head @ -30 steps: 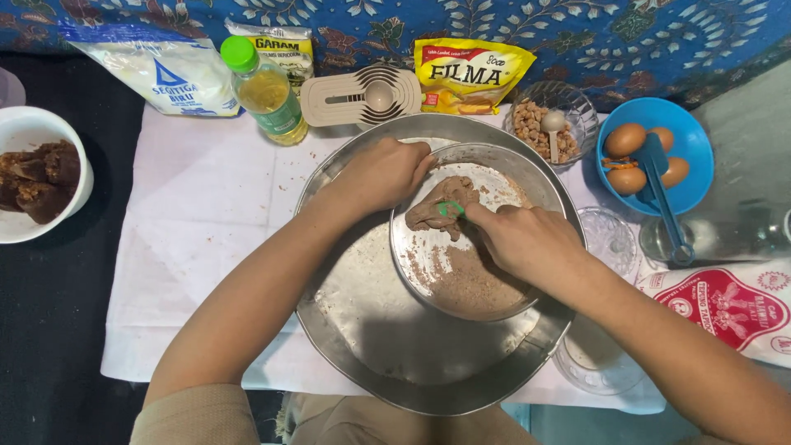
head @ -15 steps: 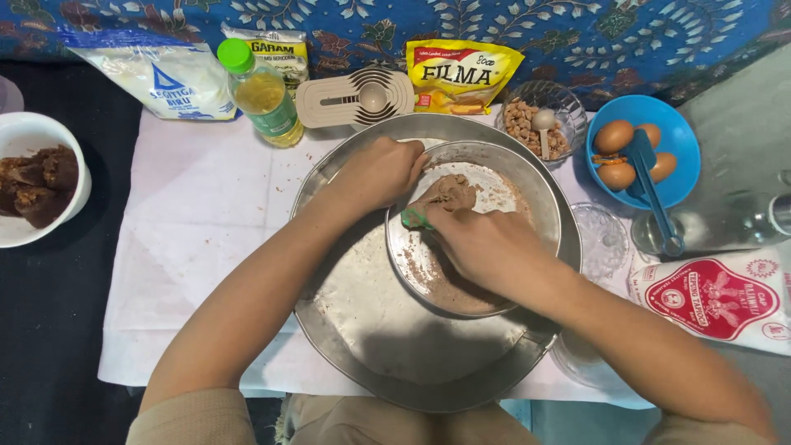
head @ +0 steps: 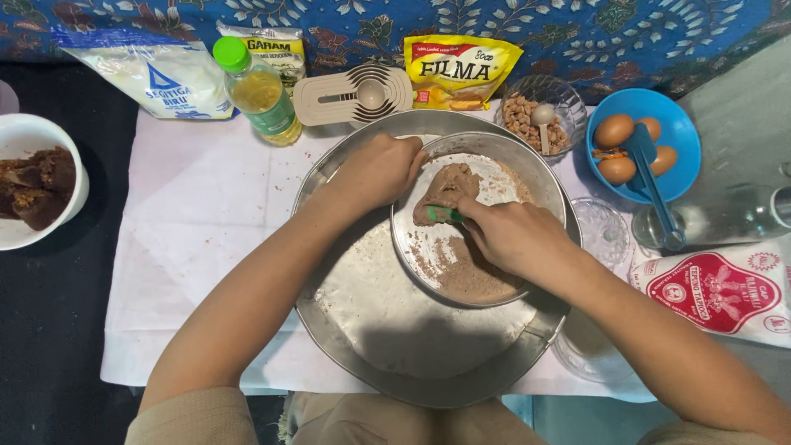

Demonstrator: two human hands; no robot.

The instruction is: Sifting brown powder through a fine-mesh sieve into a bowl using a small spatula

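Note:
A small metal bowl (head: 540,177) tilts inside a large round metal tray (head: 371,321). My left hand (head: 375,169) grips the bowl's left rim. My right hand (head: 511,235) reaches into the bowl and holds a green-handled tool (head: 443,215), pressing it against a lump of brown dough (head: 449,188). Brown smears and white flour coat the inside of the bowl.
Along the back stand a flour bag (head: 152,74), an oil bottle (head: 255,92), a salt packet (head: 276,45), a beige measuring spoon (head: 350,96), a yellow pouch (head: 461,70) and a glass bowl of peanuts (head: 535,115). A blue bowl of eggs (head: 651,144), an empty glass bowl (head: 601,231) and a red-and-white bag (head: 717,292) lie right; a white bowl of brown chunks (head: 37,185) sits left.
My right hand has drawn the green-handled tool leftward and back across the dough. The left hand has stayed on the bowl's rim.

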